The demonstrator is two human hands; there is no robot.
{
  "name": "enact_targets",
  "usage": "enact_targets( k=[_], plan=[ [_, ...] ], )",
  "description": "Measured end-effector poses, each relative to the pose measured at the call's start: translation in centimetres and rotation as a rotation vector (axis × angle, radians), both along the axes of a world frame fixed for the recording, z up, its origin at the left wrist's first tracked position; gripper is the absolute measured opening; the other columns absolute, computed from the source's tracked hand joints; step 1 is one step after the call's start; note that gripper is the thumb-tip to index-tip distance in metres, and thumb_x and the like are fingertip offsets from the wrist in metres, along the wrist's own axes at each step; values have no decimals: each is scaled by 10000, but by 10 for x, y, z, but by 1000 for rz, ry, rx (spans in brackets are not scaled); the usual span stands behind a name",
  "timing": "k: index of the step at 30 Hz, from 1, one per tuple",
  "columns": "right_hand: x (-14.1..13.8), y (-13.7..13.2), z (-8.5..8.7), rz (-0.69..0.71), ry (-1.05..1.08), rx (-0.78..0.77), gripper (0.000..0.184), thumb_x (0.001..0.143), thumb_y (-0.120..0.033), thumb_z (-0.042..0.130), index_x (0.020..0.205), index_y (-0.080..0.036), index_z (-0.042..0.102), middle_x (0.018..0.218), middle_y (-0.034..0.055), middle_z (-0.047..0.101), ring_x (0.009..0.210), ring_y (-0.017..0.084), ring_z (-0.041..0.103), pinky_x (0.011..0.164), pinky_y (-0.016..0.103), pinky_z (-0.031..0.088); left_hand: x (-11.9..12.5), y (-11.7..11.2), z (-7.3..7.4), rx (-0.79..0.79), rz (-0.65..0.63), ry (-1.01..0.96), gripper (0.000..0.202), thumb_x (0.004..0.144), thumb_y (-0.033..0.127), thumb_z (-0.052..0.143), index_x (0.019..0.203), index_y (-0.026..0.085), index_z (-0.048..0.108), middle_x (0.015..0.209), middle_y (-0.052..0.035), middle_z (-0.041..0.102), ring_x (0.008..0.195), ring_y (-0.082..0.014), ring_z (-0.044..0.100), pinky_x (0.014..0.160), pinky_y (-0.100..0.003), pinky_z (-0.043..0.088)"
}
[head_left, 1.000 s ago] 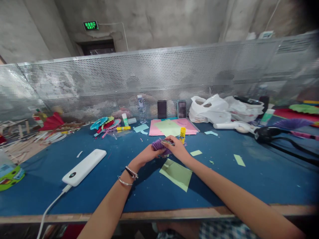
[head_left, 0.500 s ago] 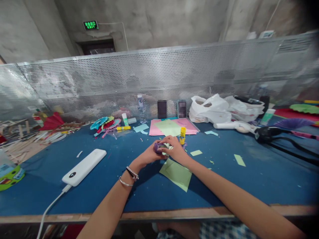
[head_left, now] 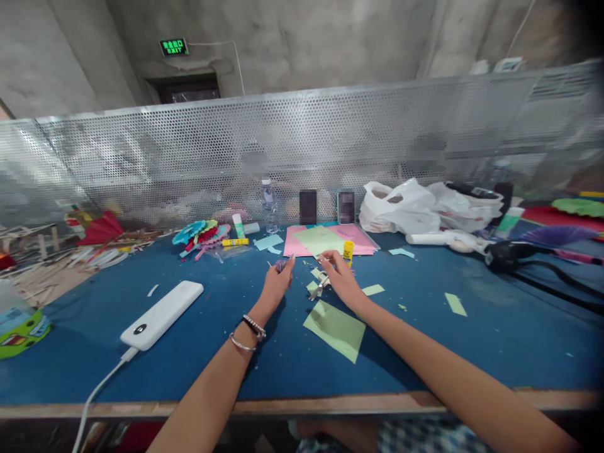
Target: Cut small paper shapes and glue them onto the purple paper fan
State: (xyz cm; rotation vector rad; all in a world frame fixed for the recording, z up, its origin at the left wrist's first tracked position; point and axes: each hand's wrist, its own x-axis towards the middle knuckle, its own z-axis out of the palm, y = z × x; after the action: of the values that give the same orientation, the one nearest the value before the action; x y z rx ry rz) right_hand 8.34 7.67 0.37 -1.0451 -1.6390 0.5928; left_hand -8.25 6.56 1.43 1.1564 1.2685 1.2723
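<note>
Exit sign (head_left: pixel 173 47), upper left: green Chinese characters 安全出口 above the word EXIT.
Yellow glue stick (head_left: pixel 348 251), centre: dark print, too small to read.
Bottle (head_left: pixel 12 299), lower left: green label (head_left: pixel 28 335), print too blurred to read.

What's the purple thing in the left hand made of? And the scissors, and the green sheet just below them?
Purple thing in the left hand: maybe paper, faintly ridged, though mostly hidden. Scissors: silvery with slight sheen, probably partly metal. Green sheet: thin, matte, straight-edged, so likely paper.
</note>
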Motion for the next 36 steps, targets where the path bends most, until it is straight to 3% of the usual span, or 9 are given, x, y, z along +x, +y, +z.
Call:
enact_targets(
  k=[9,16,19,21,24,28,30,33,36],
  plan=[
    [12,4,-10,-55,-610,206,173,837,-274,451,926,-195,576,907,72,552,893,214,459,800,350,382,0,-1,6,43,34,-84,558,673,723,425,489,210,300,350,63,276,301,-77,313,351,-207,254],
    [12,3,-16,65,-745,197,109,758,-201,560,852,-206,615,911,73,543,897,220,445,769,329,399,-10,8,-8,39,102,241,598,750,686,307,563,175,555,604,-86,611,593,-175,580,560,-252,430],
    [11,3,-16,88,-733,198,77,751,-156,550,789,-198,601,887,62,545,874,205,451,766,318,394,-15,11,-17,26,210,515,475,658,643,531,684,176,616,932,-146,649,999,-294,542,848,-358,402],
    [10,4,-16,91,-714,192,92,755,-130,531,778,-189,597,877,59,553,861,198,454,766,315,387,-19,13,-23,66,294,674,456,570,598,648,756,184,617,1229,-162,513,1243,-358,310,994,-453,246],
    [9,8,-16,51,-616,163,78,778,-163,515,767,-184,589,851,53,565,854,194,456,765,316,375,-26,18,-29,106,257,860,531,530,570,683,893,188,618,1414,-156,277,1323,-375,82,1041,-510,48],
    [7,12,-15,26,-386,42,107,798,-272,497,763,-187,553,780,24,570,785,170,484,710,293,374,-28,20,-28,37,265,975,838,553,638,617,1205,129,478,1417,-206,234,1306,-409,101,1021,-561,55],
    [7,13,-14,33,-255,-43,130,802,-301,475,758,-190,526,722,3,558,706,150,493,658,273,374,-23,15,-22,117,352,1035,791,636,641,548,1240,141,447,1416,-176,255,1295,-387,148,1016,-561,94],
    [6,14,-12,42,-59,-143,195,806,-370,455,731,-193,488,658,-15,543,617,132,483,610,259,372,-14,3,-9,385,427,1019,438,802,539,415,1031,213,598,1308,-93,431,1232,-299,292,1011,-473,206],
    [4,12,-10,71,61,-168,233,796,-416,460,721,-196,472,642,-17,545,593,128,480,588,255,372,-5,-6,0,568,281,927,361,829,485,419,804,207,647,1091,-67,580,1084,-241,433,961,-393,301]
  ],
)
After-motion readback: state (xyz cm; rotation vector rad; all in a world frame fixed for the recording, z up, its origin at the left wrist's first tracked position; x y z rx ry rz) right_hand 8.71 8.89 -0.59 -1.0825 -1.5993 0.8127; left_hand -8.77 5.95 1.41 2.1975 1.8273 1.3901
